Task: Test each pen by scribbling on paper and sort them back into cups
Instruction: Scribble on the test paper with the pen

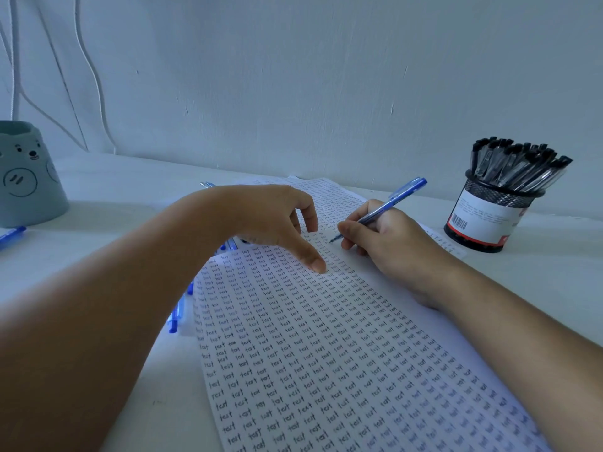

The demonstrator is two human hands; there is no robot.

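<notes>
A long sheet of paper (326, 353) filled with rows of the word "test" runs down the middle of the white table. My right hand (388, 243) grips a blue pen (385, 207), with its tip touching the paper near the upper rows. My left hand (270, 220) rests on the sheet with fingers spread, thumb pressing it down, holding nothing. A black mesh cup (489, 220) at the right is packed with black-capped pens (518, 164). A pale green bear-face cup (26, 181) stands at the far left.
Several blue pens (177, 314) lie on the table partly under my left forearm, and one more blue pen (11, 234) lies by the green cup. White cables (88, 60) hang on the wall at back left. The wall stands close behind the table.
</notes>
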